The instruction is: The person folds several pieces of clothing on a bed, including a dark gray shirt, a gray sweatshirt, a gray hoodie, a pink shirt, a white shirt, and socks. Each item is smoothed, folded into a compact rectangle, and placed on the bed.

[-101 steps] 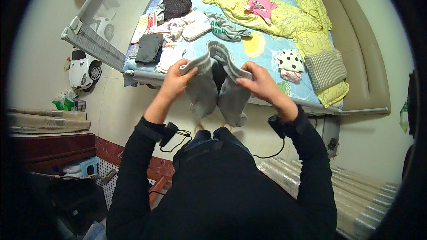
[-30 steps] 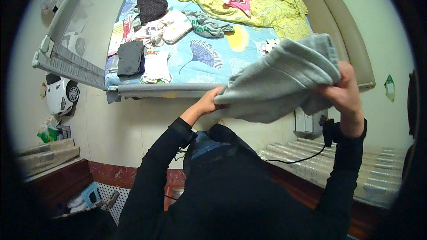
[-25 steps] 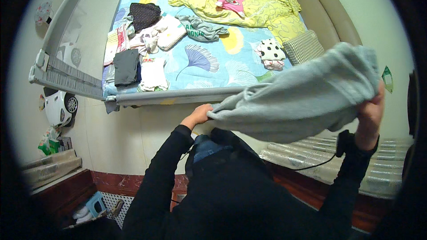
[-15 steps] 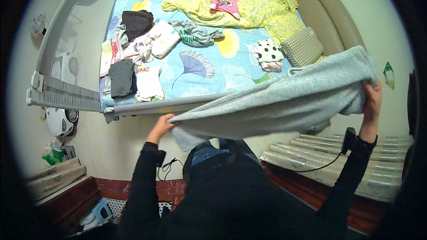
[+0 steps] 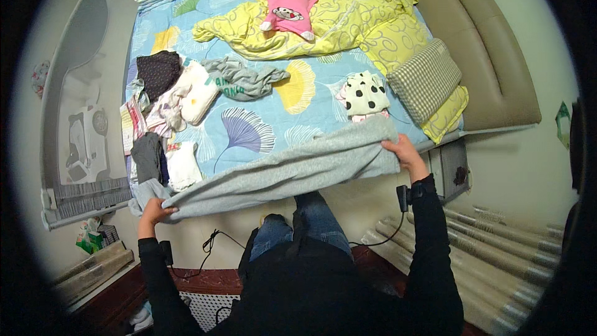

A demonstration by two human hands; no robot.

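A long light-grey jersey garment (image 5: 286, 171) is stretched between my hands along the near edge of the bed; folded as it is, its exact kind does not show. My left hand (image 5: 155, 211) pinches its left end, close to a dark folded garment (image 5: 148, 158) and a white folded one (image 5: 183, 167). At the other end my right hand (image 5: 405, 151) grips the cloth, just below a black-spotted white folded garment (image 5: 365, 94). The grey cloth partly overlaps the bed's front edge.
A blue leaf-print sheet (image 5: 211, 143) covers the bed. On it lie a yellow quilt (image 5: 348, 18), a pink top (image 5: 292, 12), a checked pillow (image 5: 426, 81) and several loose clothes. A grey mesh rail (image 5: 81, 99) stands left; plastic-wrapped rolls (image 5: 479, 255) lie at lower right.
Both hands have swung left and the grey garment has come down from the right to the bed's near edge. My view has shifted closer over the bed.
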